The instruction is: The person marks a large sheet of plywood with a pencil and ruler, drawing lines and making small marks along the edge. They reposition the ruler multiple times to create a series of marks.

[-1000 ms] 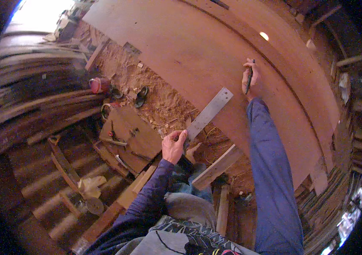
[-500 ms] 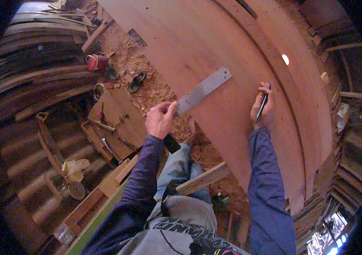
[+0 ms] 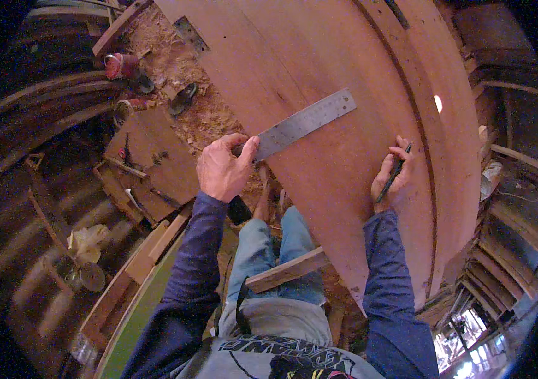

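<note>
My left hand point(image 3: 223, 167) pinches the near end of a metal ruler point(image 3: 307, 121) between thumb and fingers. The ruler reaches from the left edge of a broad reddish wooden panel point(image 3: 319, 170) across its surface, with a hole at its far end. On the right, my right hand point(image 3: 401, 169) rests over the panel, palm partly turned up. Its curled fingers hold a slim dark pencil point(image 3: 390, 183) slantwise.
A long dark groove point(image 3: 417, 104) curves along the panel's right side. Wood shavings cover the floor at left, with a red bucket point(image 3: 122, 66) and a sandal point(image 3: 183, 99). A plywood board point(image 3: 149, 155) carries small tools. A wooden bar point(image 3: 288, 268) crosses before my legs.
The view has shifted and turned slightly, so the panel and floor items sit differently. Both hands keep their hold on the ruler and the pencil.
</note>
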